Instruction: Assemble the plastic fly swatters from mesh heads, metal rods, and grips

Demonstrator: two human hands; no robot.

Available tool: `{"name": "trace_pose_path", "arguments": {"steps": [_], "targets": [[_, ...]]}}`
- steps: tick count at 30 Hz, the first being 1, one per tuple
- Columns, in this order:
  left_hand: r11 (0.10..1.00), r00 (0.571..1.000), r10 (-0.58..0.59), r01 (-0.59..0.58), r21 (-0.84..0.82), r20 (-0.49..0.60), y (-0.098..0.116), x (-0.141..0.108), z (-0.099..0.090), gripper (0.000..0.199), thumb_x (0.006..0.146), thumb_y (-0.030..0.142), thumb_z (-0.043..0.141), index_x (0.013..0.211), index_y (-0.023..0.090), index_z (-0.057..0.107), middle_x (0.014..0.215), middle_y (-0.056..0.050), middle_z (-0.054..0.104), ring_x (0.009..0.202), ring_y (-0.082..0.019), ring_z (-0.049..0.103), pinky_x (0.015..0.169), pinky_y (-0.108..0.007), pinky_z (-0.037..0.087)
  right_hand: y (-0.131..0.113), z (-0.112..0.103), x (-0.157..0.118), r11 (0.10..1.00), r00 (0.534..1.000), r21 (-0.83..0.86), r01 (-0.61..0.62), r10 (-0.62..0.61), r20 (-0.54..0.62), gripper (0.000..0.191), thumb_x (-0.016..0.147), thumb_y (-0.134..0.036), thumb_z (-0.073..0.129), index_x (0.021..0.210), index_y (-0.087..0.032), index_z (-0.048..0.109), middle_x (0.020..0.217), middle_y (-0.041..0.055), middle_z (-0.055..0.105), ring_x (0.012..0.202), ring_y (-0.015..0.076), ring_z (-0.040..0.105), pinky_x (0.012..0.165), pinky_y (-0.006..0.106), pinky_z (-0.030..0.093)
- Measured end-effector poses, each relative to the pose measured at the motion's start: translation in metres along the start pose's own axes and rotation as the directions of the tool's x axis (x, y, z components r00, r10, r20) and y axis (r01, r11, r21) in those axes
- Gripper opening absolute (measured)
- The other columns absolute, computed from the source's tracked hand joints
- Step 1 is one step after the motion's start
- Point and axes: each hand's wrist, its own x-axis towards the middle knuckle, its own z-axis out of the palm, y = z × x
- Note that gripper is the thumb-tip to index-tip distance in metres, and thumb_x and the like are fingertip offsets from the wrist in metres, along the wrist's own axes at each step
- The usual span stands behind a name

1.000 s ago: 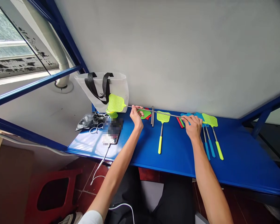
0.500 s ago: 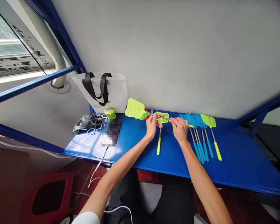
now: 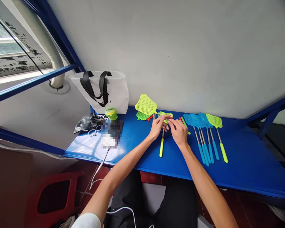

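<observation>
White fabric tote bag (image 3: 98,91) with black handles, upright against the wall, left of centre, at the back of the blue tabletop (image 3: 247,167). In front of it: crumpled black plastic bag (image 3: 87,123), scissors (image 3: 93,131), lime-green spool (image 3: 111,113), and a pixelated, unreadable object (image 3: 111,134) with a white cable (image 3: 100,169) trailing over the table edge. At centre, lime fly swatter (image 3: 146,105) held above the table, head to the upper left; its metal shaft (image 3: 161,117) in a narrow pinch between left hand (image 3: 158,126) and right hand (image 3: 179,133), the two almost touching. Directly below, second lime swatter (image 3: 161,147) lying flat, yellow handle toward the camera. Further right, red and green handles (image 3: 182,122), then a row of blue fly swatters (image 3: 201,148) and a third lime swatter (image 3: 223,152), side by side.
</observation>
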Motion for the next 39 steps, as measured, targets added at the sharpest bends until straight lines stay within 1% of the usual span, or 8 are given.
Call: {"name": "trace_pose_path", "arguments": {"steps": [3,8,15,23,30,33,36,39], "targets": [[1.000,0.999,0.029,-0.029,0.000,-0.025,0.000,-0.002,0.000,0.078,0.102,0.083,0.055,0.121,0.013,0.083,0.111,-0.019,0.083,0.060,-0.013,0.066,0.053,-0.026,0.054,-0.004,0.001,-0.003,0.998,0.999,0.058,-0.021,0.019,0.028,0.046,0.118,-0.050,0.048,0.116,-0.023,0.086,0.104,0.0108,0.085,0.092,0.0252,0.078,0.081,0.034,0.054],[0.995,0.993,0.077,-0.072,0.068,-0.085,0.000,0.001,-0.006,0.069,0.100,0.079,0.064,0.116,0.014,0.080,0.105,-0.015,0.082,0.057,-0.011,0.062,0.054,-0.026,0.053,-0.002,0.004,-0.008,0.998,0.995,0.064,-0.011,0.005,0.098,0.047,0.118,-0.052,0.049,0.112,-0.025,0.087,0.103,0.0094,0.087,0.087,0.0255,0.082,0.072,0.032,0.052],[0.988,1.000,0.027,-0.028,0.155,0.004,-0.003,0.006,-0.012,0.072,0.092,0.084,0.070,0.096,0.013,0.079,0.088,-0.009,0.077,0.057,-0.011,0.061,0.050,-0.024,0.049,0.008,0.000,-0.010,1.000,0.984,0.016,0.000,-0.003,0.175,0.046,0.116,-0.052,0.050,0.108,-0.024,0.086,0.081,0.0073,0.084,0.068,0.0222,0.077,0.064,0.030,0.044],[0.986,0.999,-0.034,0.028,0.162,0.034,-0.008,0.002,-0.012,0.074,0.087,0.086,0.073,0.095,0.012,0.079,0.069,-0.003,0.066,0.057,-0.013,0.061,0.051,-0.024,0.049,0.012,0.002,-0.013,0.997,0.974,0.044,-0.065,0.054,0.221,0.051,0.116,-0.057,0.047,0.107,-0.024,0.084,0.080,0.0076,0.084,0.064,0.0212,0.075,0.062,0.029,0.043],[0.985,0.994,-0.082,0.071,0.155,0.066,-0.003,0.006,-0.013,0.077,0.086,0.085,0.075,0.105,0.010,0.083,0.081,-0.008,0.072,0.063,-0.013,0.064,0.056,-0.025,0.051,0.005,0.000,-0.009,0.990,0.969,0.062,-0.127,0.110,0.222,0.058,0.114,-0.064,0.043,0.106,-0.024,0.083,0.078,0.0080,0.081,0.063,0.0220,0.072,0.064,0.030,0.044],[0.977,0.997,-0.063,0.051,0.208,0.051,0.001,0.007,-0.017,0.082,0.093,0.089,0.061,0.107,0.012,0.083,0.085,-0.010,0.075,0.064,-0.015,0.064,0.056,-0.026,0.049,0.001,-0.003,-0.007,0.986,0.970,0.067,-0.151,0.135,0.200,0.057,0.113,-0.065,0.045,0.102,-0.024,0.083,0.071,0.0059,0.077,0.061,0.0203,0.069,0.063,0.030,0.042],[0.872,0.998,0.027,0.007,0.490,-0.063,0.003,0.004,-0.021,0.082,0.106,0.085,0.038,0.096,0.016,0.081,0.084,-0.010,0.075,0.068,-0.018,0.064,0.060,-0.028,0.046,0.003,-0.008,-0.004,0.979,0.969,0.034,-0.200,0.192,0.155,0.055,0.112,-0.064,0.048,0.096,-0.023,0.081,0.065,0.0041,0.072,0.059,0.0196,0.065,0.061,0.030,0.039],[0.510,0.996,0.079,0.004,0.860,-0.052,0.002,-0.004,-0.020,0.064,0.108,0.073,0.052,0.082,0.019,0.075,0.082,-0.011,0.074,0.080,-0.025,0.068,0.070,-0.031,0.043,0.009,-0.013,-0.001,0.967,0.960,-0.019,-0.253,0.253,0.121,0.054,0.111,-0.062,0.051,0.086,-0.024,0.078,0.065,0.0043,0.071,0.061,0.0198,0.064,0.061,0.030,0.035]]}}
